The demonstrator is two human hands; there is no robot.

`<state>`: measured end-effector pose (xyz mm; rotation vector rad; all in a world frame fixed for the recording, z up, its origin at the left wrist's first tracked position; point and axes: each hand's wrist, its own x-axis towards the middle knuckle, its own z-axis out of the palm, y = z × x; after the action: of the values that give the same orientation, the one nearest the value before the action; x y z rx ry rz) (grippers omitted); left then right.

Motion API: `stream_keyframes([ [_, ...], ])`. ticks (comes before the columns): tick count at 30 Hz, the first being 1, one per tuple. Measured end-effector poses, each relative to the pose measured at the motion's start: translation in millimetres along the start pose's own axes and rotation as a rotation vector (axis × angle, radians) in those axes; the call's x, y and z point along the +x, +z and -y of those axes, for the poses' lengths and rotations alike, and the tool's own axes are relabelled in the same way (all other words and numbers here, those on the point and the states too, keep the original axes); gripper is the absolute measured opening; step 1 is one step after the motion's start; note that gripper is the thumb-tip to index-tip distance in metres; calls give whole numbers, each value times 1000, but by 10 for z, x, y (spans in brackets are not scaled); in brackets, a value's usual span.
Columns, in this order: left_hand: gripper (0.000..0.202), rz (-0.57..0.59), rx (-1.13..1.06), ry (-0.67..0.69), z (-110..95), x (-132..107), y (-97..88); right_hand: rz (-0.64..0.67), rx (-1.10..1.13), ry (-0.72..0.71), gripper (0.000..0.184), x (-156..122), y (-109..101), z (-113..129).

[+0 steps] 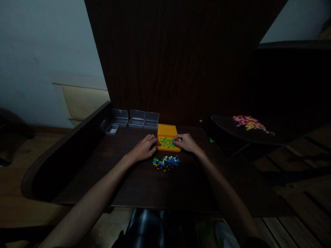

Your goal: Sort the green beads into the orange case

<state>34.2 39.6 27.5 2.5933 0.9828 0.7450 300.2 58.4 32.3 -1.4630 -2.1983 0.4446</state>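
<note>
Currently, through my remote head view, I find the yellow case (167, 130) lying open on the dark tabletop (139, 189), green pieces (168, 142) scattered across its near half. The left hand (146, 147) rests at the case's left edge, fingers loosely curled; I cannot tell whether they grip it. The right hand (186, 142) reaches over its right edge, thumb and fingers drawn close, though I cannot make out any piece between them. Loose mixed pieces (170, 161) lie just on the near side of the case; clear boxes (151, 124) stand open to its left and beyond. I note three hazards: uneven pressure on either edge could tip the case and spill the green pieces; a dragged left wrist could scatter the near pile; and dim light could let similar colours be confused.
</note>
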Motion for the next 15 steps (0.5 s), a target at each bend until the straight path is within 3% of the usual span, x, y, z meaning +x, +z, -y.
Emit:
stream_keyframes([
  [15, 17, 86, 38, -1, 28, -11, 37, 47, -142, 86, 22, 42, 44, -47],
])
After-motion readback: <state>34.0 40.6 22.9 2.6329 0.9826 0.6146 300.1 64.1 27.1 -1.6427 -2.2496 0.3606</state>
